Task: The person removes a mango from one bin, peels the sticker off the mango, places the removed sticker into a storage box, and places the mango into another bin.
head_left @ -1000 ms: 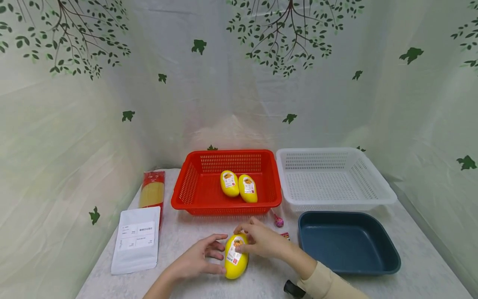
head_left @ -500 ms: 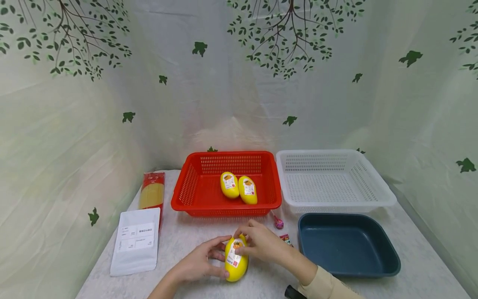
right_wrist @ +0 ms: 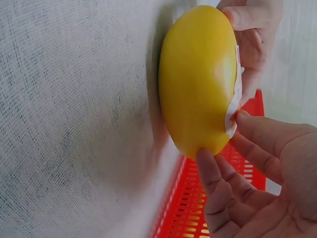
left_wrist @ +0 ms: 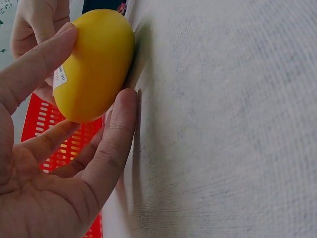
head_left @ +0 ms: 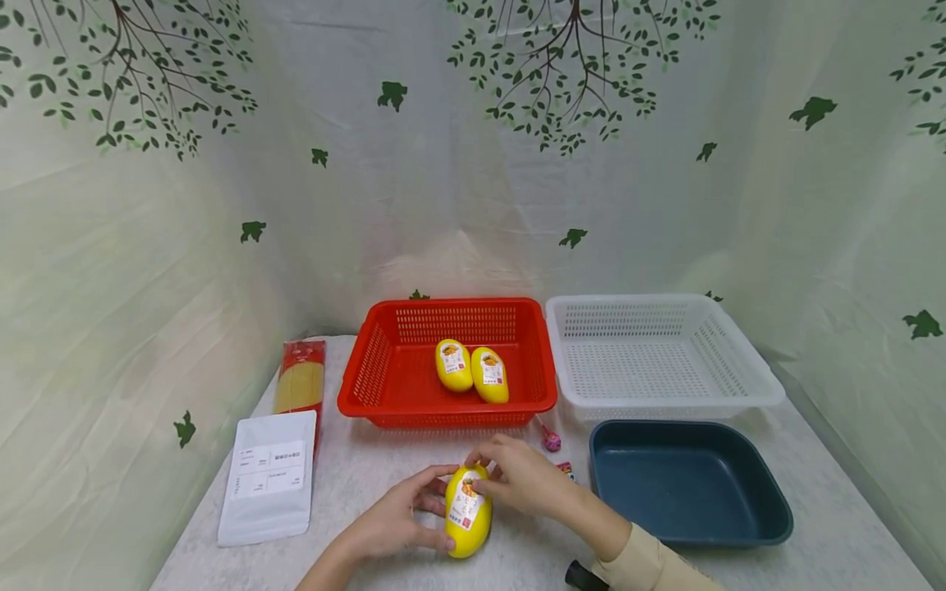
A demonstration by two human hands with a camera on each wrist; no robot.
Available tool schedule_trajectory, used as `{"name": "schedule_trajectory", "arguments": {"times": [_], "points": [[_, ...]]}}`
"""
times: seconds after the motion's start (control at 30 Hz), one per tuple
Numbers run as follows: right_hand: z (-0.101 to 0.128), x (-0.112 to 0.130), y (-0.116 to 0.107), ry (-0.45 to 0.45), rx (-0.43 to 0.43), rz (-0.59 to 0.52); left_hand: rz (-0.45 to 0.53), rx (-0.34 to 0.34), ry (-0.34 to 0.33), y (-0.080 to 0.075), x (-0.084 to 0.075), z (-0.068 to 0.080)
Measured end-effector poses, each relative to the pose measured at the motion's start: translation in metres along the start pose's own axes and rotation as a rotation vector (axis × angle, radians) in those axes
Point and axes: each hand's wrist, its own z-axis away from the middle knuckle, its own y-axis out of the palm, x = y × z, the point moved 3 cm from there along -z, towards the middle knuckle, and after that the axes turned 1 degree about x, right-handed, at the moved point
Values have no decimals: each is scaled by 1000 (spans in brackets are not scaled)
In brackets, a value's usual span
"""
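While level — mango (head_left: 469, 513) lengthwise toward basket (head_left: 443, 415)

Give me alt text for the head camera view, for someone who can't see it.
A person's left hand and right hand hold a labelled yellow oval at a pale table. Behind it, a red basket contains two more yellow ovals, with a white basket to its right. A dark blue tray sits at right; a white pouch and red packet lie at left.
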Motion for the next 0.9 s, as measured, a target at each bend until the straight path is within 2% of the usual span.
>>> {"name": "schedule_trajectory", "arguments": {"times": [0.17,0.47,0.7,0.9], "points": [[0,-1,-1,-18,-16,14,6,-6,-7,2,-1,0],[1,-4,-3,-22,-34,1,40,15,23,7,-4,-3],[0,-5,0,-4,-27,-14,78,51,-7,12,-1,-3],[-3,-4,-1,-21,-36,1,68,31,-5,12,-5,-6]]}}
